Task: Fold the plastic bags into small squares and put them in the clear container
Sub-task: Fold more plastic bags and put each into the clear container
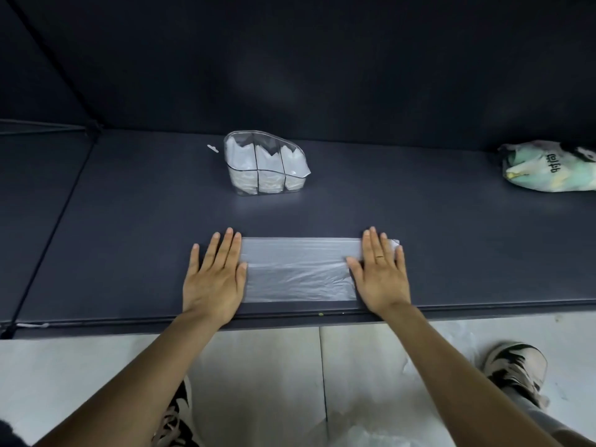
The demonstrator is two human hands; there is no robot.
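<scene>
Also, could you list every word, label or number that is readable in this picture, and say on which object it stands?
Printed bag, at the right edge of the table: dark characters, seen sideways and blurred; I cannot read them reliably.
Clear container: no text visible.
Plastic bag under the hands: no text.
Ring on the right hand: no marking can be seen.

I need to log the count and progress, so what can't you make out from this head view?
- The ends of the plastic bag lie under the left hand and right hand.
- The number of folded bags in the clear container is unreadable: they overlap behind the shiny walls.
- The printed bag is cut off by the right edge.
</scene>
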